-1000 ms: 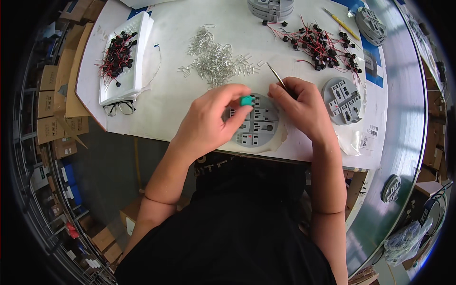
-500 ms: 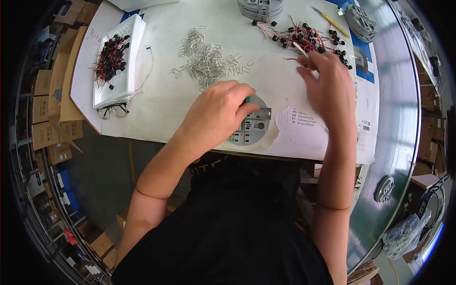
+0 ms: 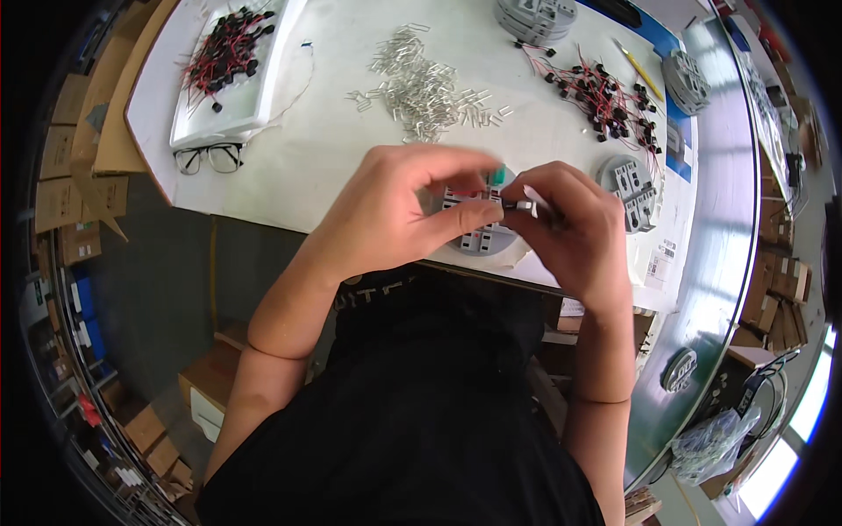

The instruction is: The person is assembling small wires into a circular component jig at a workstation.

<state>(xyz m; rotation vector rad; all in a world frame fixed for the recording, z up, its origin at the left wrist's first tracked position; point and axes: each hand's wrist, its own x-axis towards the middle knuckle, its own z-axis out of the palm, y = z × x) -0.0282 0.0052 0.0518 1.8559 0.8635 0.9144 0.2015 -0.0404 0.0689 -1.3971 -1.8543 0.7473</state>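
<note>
A round grey plastic base [image 3: 478,243] with slots lies near the table's front edge, partly hidden under my hands. My left hand [image 3: 390,206] curls over it, closed; what sits in its fingers is mostly hidden. Just below its index fingertip shows a small green piece [image 3: 497,175], and a red wire [image 3: 467,191] runs beside it. My right hand [image 3: 574,232] pinches a small black-and-white part [image 3: 519,206], too small to name, against my left thumb tip. Another round grey base [image 3: 630,188] lies right of my right hand.
A pile of metal U-shaped pins [image 3: 421,96] lies beyond my hands. Black components with red wires [image 3: 605,101] are heaped at right, more in a white tray [image 3: 267,66] at left. Glasses [image 3: 208,159], a yellow pen-like tool [image 3: 642,70] and stacked grey bases [image 3: 537,17] lie around.
My right hand has come back from the wired components at the far right to meet my left hand over the base. The view has shifted, and the second grey base is uncovered.
</note>
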